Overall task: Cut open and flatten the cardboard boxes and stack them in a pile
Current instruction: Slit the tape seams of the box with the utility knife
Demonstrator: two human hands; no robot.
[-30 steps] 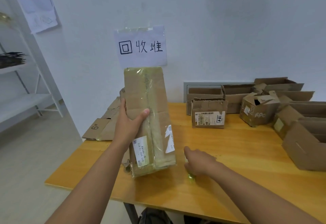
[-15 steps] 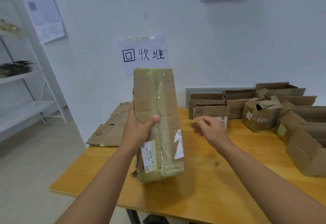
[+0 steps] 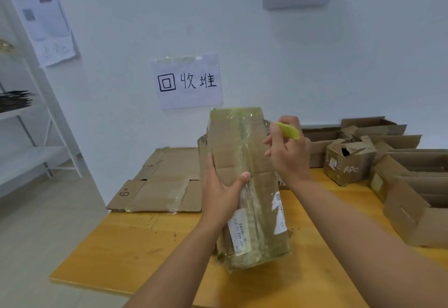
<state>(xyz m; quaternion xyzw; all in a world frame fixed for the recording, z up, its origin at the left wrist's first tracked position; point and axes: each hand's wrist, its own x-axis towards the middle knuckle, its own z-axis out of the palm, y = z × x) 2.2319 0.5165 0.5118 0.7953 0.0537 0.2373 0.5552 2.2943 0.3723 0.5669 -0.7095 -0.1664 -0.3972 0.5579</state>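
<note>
one tall tape-glossed cardboard box point(image 3: 244, 186)

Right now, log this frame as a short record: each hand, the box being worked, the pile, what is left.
left hand: grips the taped box, standing on end on the table
right hand: holds a yellow-green cutter near the box's top right edge
box state: sealed with tape, not yet cut
pile: flattened cardboard at the table's far left
remaining: open boxes along the right side
</note>
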